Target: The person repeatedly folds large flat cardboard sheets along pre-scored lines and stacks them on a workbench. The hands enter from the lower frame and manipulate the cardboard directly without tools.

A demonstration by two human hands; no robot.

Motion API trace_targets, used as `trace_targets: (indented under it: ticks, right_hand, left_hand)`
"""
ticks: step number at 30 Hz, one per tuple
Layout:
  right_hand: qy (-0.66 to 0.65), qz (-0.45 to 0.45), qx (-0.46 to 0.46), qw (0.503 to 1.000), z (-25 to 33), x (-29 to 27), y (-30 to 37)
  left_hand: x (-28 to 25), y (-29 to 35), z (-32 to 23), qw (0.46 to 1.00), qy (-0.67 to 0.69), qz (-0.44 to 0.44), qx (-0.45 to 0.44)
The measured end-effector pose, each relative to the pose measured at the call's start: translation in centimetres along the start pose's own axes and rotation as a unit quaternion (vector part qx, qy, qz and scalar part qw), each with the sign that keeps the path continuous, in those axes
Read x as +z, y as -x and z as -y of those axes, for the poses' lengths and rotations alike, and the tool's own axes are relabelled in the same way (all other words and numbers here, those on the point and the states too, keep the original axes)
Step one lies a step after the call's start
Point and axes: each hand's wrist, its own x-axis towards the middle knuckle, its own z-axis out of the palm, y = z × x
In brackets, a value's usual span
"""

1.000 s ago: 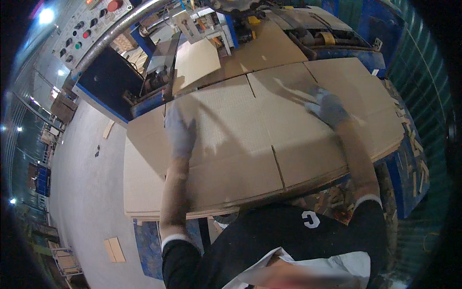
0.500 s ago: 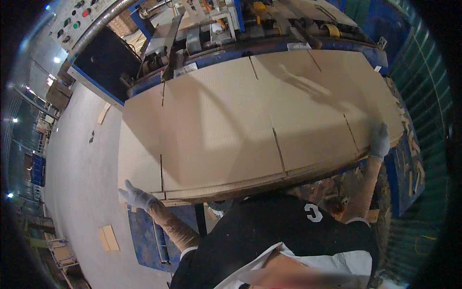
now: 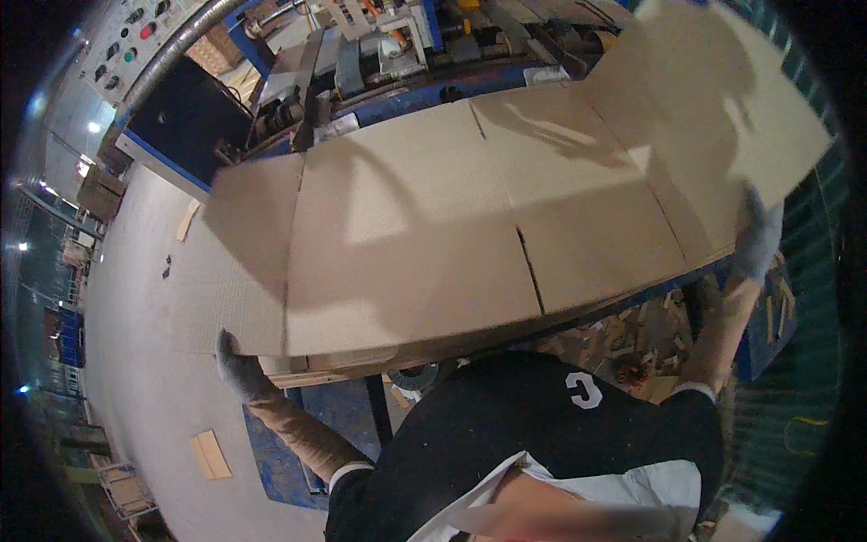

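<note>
A large slotted cardboard sheet (image 3: 406, 271) stretches across the view in front of me, its end panels bent along creases. Its right panel (image 3: 722, 99) is lifted high, and the left panel is bent up more slightly. My gloved left hand (image 3: 240, 370) grips the near edge of the left panel, thumb showing. My gloved right hand (image 3: 759, 239), smeared a little by motion, is closed on the lower edge of the raised panel. Underneath, the edges of a cardboard stack (image 3: 361, 369) show; the sheet hides most of it.
Beyond the sheet stands a blue machine (image 3: 433, 101) with rollers and belts. A control panel (image 3: 122, 45) with buttons is at the upper left. Cardboard scraps (image 3: 623, 339) litter the area below the stack's right side. A green corrugated wall (image 3: 817, 298) is at the right.
Both end panels of the top sheet have bent upward, the right one much more. My right hand has moved outward and up with its panel; my left hand has shifted slightly.
</note>
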Motion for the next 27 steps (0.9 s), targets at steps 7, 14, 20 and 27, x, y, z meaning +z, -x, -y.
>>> trace_targets:
  ticks: [7,14,20,27]
  right_hand:
    - [0.292,0.383,-0.339,0.808,0.2,1.4,13.7]
    - [0.323,0.562,-0.38,0.66,-3.3,5.2,13.8]
    - [0.306,0.599,-0.395,0.626,-6.7,7.7,11.1]
    - [0.307,0.562,-0.373,0.672,-9.4,14.8,5.7]
  left_hand:
    - [6.9,11.1,-6.8,0.988,-0.102,0.111,0.039]
    - [15.1,13.6,-9.0,0.676,-0.411,0.482,0.376]
    - [16.4,12.2,-7.6,0.672,-0.415,0.458,0.408]
    - [22.3,6.3,-5.7,0.723,-0.407,0.379,0.41]
